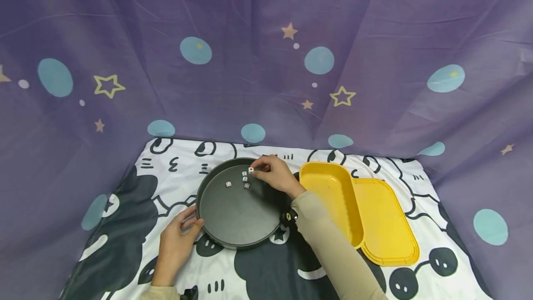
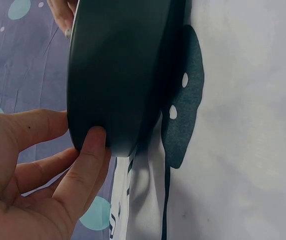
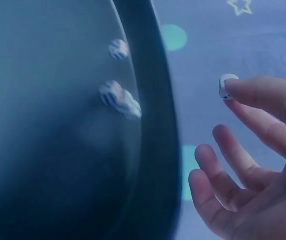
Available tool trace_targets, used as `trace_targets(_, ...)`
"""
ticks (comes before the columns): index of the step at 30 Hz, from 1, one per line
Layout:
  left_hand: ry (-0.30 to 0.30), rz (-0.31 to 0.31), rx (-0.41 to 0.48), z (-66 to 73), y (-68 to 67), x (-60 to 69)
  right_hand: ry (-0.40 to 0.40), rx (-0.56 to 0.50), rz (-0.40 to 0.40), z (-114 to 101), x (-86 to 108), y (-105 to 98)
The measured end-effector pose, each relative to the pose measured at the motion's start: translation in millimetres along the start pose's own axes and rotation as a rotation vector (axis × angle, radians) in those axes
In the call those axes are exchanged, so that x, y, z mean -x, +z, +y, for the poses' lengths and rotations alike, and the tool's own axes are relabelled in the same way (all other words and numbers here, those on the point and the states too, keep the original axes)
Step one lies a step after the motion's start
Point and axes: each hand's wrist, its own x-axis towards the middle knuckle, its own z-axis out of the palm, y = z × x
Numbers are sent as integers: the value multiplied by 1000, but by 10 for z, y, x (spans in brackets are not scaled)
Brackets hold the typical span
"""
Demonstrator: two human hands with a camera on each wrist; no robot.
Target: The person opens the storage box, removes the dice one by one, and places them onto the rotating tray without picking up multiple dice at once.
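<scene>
A dark round pan (image 1: 239, 216) lies on the patterned cloth. Its side is held by my left hand (image 1: 176, 244), the thumb at the rim and the fingers against the outer wall (image 2: 117, 65), as the left wrist view shows. Over the pan's far side, my right hand (image 1: 278, 176) pinches a small white die (image 3: 228, 87) between thumb and forefinger; the other fingers are spread loosely. Several more dice lie on the pan's floor: a few sit close together near the held one, and a single die (image 1: 228, 184) is farther left.
Right of the pan stands a yellow rectangular tub (image 1: 329, 193), partly behind the right sleeve (image 1: 329, 240). A flat yellow lid (image 1: 387, 221) lies against the tub's right side. A purple curtain (image 1: 250, 59) with dots and stars hangs behind the cloth-covered table (image 1: 183, 163).
</scene>
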Motion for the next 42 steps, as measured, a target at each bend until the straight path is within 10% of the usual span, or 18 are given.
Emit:
trace_targets(12,-2,5,-7,-4,-1,-7,8,-23,-16,32,-44,179)
trace_targets(22,-8,-12,-17,25,-29,-3,-69,-35,105,107,193,-310)
trace_targets(30,-2,-8,-10,26,-4,-8,78,-27,114,373,564,-779)
trace_targets(42,-9,-4,-10,5,-13,-7,153,-15,77,970,842,-841)
